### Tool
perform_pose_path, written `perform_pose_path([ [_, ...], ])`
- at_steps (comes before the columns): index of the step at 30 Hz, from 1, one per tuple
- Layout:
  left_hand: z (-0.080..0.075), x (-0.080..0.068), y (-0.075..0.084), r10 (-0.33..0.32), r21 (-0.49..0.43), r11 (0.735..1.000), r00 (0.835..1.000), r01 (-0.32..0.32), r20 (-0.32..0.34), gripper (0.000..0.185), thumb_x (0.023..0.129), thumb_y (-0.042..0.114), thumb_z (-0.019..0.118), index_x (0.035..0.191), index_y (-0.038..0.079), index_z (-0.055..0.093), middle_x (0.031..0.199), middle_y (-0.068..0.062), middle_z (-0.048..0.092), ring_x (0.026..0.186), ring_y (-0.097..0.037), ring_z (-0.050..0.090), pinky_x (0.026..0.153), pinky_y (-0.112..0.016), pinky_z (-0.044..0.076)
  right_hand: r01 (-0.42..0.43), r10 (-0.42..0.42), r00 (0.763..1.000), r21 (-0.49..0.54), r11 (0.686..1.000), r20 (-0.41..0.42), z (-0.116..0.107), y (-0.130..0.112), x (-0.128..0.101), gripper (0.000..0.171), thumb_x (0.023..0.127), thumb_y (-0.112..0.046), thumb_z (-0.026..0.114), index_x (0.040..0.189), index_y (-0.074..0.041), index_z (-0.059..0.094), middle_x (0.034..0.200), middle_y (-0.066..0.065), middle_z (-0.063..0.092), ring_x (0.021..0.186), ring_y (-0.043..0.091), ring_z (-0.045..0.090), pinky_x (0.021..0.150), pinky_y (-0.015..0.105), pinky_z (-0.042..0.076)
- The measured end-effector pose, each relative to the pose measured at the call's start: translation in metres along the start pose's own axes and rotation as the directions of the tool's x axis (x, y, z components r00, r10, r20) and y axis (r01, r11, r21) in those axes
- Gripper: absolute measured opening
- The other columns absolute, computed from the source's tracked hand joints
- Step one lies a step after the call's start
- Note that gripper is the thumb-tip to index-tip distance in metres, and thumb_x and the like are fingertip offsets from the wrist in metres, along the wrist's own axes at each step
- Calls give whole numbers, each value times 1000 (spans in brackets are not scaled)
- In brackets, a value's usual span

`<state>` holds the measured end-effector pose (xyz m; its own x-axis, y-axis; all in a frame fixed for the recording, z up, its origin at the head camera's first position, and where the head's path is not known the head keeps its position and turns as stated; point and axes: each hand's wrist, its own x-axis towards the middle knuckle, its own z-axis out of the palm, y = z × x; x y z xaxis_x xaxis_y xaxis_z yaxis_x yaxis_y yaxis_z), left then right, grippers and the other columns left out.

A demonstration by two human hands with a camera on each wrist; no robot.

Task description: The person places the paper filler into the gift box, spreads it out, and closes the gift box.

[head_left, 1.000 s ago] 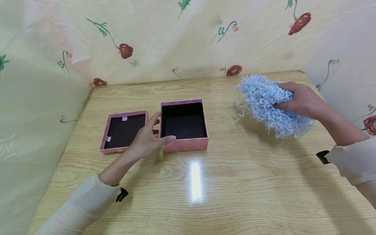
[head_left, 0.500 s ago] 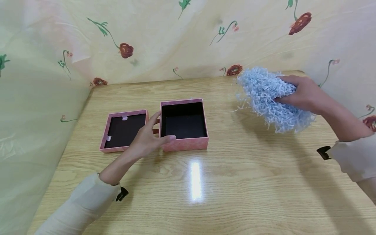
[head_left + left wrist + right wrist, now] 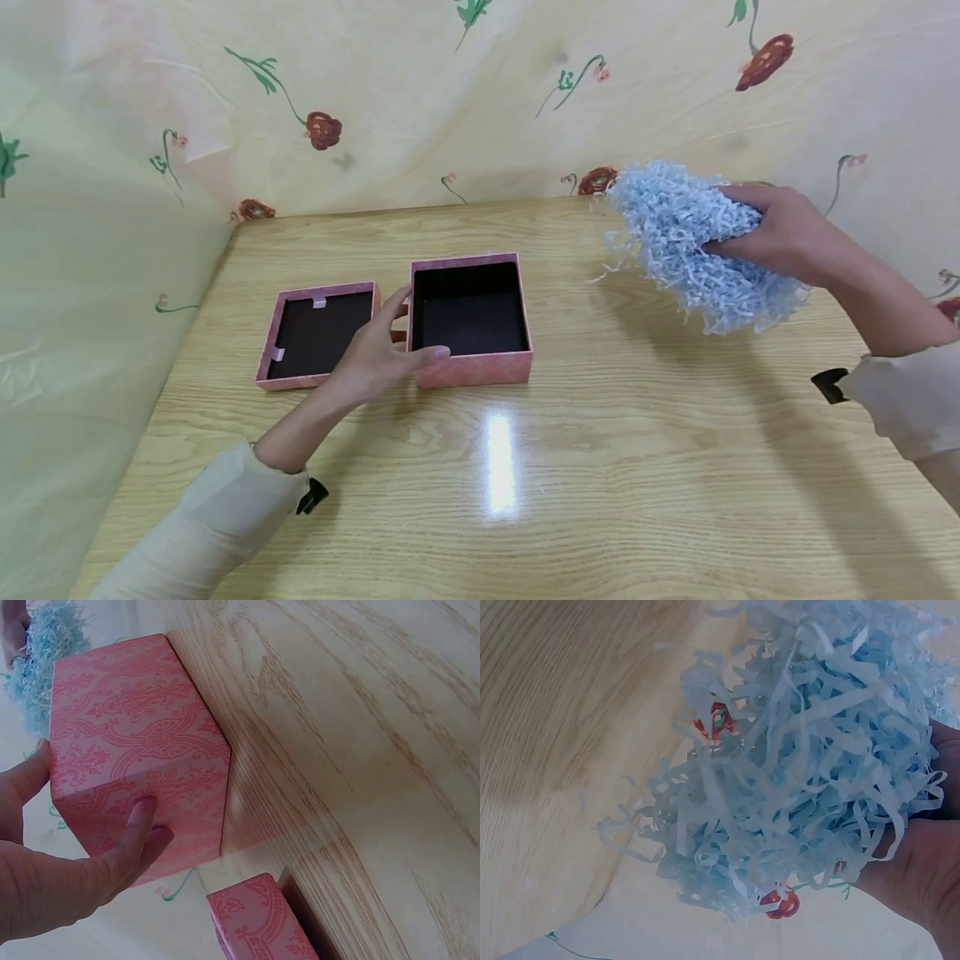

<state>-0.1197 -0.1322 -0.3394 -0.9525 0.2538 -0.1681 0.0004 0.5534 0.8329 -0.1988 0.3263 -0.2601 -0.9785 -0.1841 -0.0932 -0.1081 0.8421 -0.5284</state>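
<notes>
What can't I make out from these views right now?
- Head view: the right hand's fingertips, buried in the blue shredded paper.
- Head view: the near right corner of the pink lid, covered by the left hand.
- Left wrist view: the inside of the pink box, hidden by its outer walls; the lid is cut off by the bottom edge.
- Right wrist view: the paper's top, cut off by the upper edge.

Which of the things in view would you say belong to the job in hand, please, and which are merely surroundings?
Likely part of the job:
pink box, touched by the left hand
blue shredded paper, held in the right hand
pink lid, probably, lying beside the box

Merely surroundings:
wooden table
floral sheet behind it
</notes>
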Motion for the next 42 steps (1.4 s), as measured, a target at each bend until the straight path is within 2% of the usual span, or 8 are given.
perform_pose_path([
  [5,0,-1,0,0,-6,1000,1000,0,1,103,78,39,80,156,21,13,151,-17,31,125,-40,48,95,-53,46,8,-8,1000,4,1000,-15,-4,-4,0,72,85,-22,74,147,-10,39,145,29,38,125,50,36,98,70,29],
  [16,-1,-1,-1,9,-11,1000,1000,-9,1,103,78,39,80,155,21,14,151,-17,32,125,-41,48,96,-53,46,5,-4,999,23,1000,-49,-13,-13,1,74,85,-24,75,148,-12,38,142,27,42,116,49,42,95,70,34],
  [23,0,-1,0,9,-5,1000,1000,-9,-2,103,78,39,80,155,22,14,151,-17,32,124,-40,49,95,-52,47,27,-26,999,24,999,-32,-13,-29,0,74,85,-20,74,148,-12,37,145,27,38,123,49,37,99,70,28],
  [24,0,0,-1,9,-8,1000,1000,-9,-1,104,78,39,80,155,22,14,151,-17,32,124,-40,49,95,-52,47,35,-34,999,25,999,-32,-13,-31,1,74,85,-20,75,148,-12,38,145,26,39,124,47,38,103,63,31],
  [29,-1,-1,0,3,-11,1000,1000,-3,0,104,77,40,80,155,22,14,151,-16,32,126,-39,48,97,-51,46,81,-81,996,30,996,-26,-12,-44,3,74,84,-18,76,148,-12,39,146,25,39,130,46,36,106,60,29],
  [31,-1,-1,0,0,-6,1000,1000,0,0,104,77,40,80,155,23,14,151,-16,32,126,-39,48,97,-51,46,98,-97,995,30,995,-18,-12,-50,5,76,83,-17,76,149,-10,37,148,25,36,133,47,32,104,65,25],
  [37,-1,0,0,1,3,1000,1000,-1,4,104,77,41,80,155,23,14,151,-16,31,125,-39,48,95,-52,47,140,-140,990,18,990,-12,-9,-64,9,73,82,-15,77,147,-12,42,146,19,42,129,42,40,103,56,34],
  [42,-2,-1,0,-1,-6,1000,1000,1,8,104,78,41,80,155,24,14,152,-15,31,126,-39,47,96,-52,47,163,-164,986,38,986,15,-7,-75,12,76,82,-15,77,148,-11,40,149,18,39,135,40,34,105,59,31],
])
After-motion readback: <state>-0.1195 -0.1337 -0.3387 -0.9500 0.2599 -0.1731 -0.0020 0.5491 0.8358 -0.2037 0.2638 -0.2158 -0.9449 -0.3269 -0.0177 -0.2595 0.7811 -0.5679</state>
